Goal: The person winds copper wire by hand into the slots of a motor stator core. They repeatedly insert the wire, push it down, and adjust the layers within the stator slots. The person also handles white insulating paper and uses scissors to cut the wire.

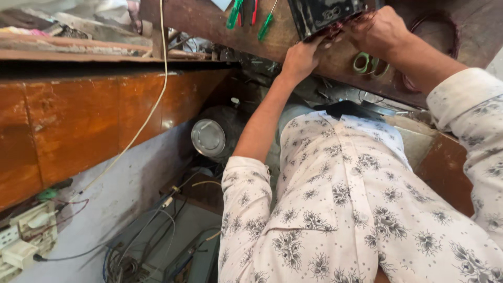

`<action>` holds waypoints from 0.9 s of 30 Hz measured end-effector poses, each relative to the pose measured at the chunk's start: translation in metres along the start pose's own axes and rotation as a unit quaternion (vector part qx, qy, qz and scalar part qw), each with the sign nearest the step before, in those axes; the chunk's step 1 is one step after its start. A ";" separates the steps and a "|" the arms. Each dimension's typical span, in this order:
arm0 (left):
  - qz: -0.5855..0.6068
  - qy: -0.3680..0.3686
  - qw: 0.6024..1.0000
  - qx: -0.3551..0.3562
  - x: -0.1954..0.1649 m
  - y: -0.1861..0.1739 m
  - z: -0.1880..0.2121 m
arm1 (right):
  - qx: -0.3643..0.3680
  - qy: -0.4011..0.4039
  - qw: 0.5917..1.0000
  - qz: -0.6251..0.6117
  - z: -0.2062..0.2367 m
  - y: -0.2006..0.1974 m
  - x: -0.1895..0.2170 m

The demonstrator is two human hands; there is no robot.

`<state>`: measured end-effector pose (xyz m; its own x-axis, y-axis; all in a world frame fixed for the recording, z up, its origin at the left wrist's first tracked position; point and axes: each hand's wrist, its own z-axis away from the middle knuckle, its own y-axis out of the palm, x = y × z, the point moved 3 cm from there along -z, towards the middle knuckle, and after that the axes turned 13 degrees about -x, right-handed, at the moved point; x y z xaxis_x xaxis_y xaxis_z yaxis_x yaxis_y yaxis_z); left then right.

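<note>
A person in a pale flowered shirt [356,209] leans over a worn wooden workbench [209,23], both hands at a black box-like device [325,13] near the bench's far edge; the left hand [299,58] presses up against the device's lower corner, fingers curled close around it; the right hand [374,31] closes over its right side where a tuft of dark reddish wires [361,21] spills out; whether that hand pinches the wires or only the casing I cannot tell.

Green-handled screwdrivers [266,25] and a red-handled tool [254,10] lie just beside the device; a greenish ring of tape [362,63] rests near the right wrist.

The risk, as it looks from here, lies in the fine wires; a tug from the right hand could snap or pull one loose; the device sits close to the bench edge and, if the left hand slips, it could tip down toward the clutter below; the loose screwdrivers could be nudged off the same way.

Much is out of sight; the top of the device is cut off by the frame; the fingertips of both hands are buried against it; the person's torso hides the floor beneath, where only a round metal lid [208,137], tangled cables [152,241] and a white power strip [23,236] on the left wall show; a pale cord [152,105] hangs down across the brown cabinet [78,126].
</note>
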<state>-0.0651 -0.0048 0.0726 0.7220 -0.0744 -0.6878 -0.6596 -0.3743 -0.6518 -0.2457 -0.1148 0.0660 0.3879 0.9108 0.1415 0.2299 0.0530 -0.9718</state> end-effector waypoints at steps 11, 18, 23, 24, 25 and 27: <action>-0.202 -0.028 0.977 -0.065 -0.006 0.042 0.005 | 0.025 0.052 0.998 0.027 0.001 0.008 0.008; -0.070 -0.030 0.972 -0.223 -0.028 0.018 0.034 | -0.201 0.085 0.972 -0.087 0.031 -0.016 0.025; 0.088 -0.157 0.914 -0.364 -0.027 0.001 0.038 | -0.294 0.310 0.872 -0.238 0.047 0.006 0.046; 0.133 -0.173 0.914 -0.344 -0.021 0.007 0.028 | -0.280 0.338 0.860 -0.262 0.041 0.016 0.049; 0.178 -0.182 0.911 -0.325 -0.015 0.012 0.020 | -0.272 0.361 0.846 -0.283 0.034 0.024 0.050; 0.236 -0.214 0.907 -0.277 -0.004 0.022 0.009 | -0.244 0.445 0.727 -0.463 0.021 0.042 0.050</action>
<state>-0.0843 -0.0045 0.0585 0.1617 -0.0248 -0.9865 -0.5825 -0.8093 -0.0751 -0.2356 -0.0582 0.0281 0.2388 -0.0604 0.9692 0.9651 0.1248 -0.2300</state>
